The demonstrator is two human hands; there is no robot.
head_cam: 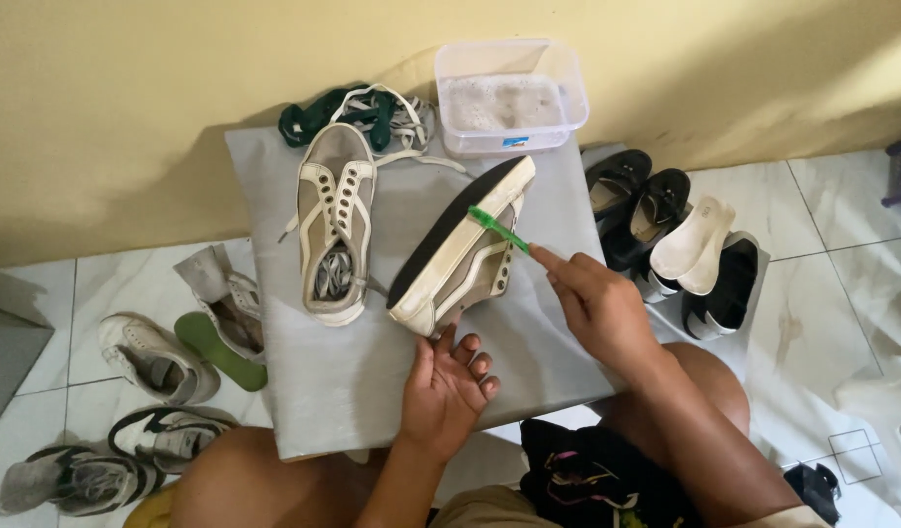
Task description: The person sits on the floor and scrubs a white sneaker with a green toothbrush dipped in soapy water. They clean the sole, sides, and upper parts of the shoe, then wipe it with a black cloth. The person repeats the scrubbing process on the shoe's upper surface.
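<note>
A beige sneaker [465, 256] lies on its side on a grey board [352, 381], its black sole facing up and left. My left hand [448, 386] cups the sneaker's heel end from below, palm up. My right hand [597, 308] grips a green toothbrush [497, 229], whose head rests on the shoe's white sidewall. A second beige sneaker [333, 220] without laces stands upright on the board to the left.
A clear plastic tub [510, 96] of foamy water stands at the board's far edge by a yellow wall, next to a pile of green and white laces [367, 110]. Black shoes and white insoles [680, 244] lie right; several worn sneakers [167, 372] lie left on the tiles.
</note>
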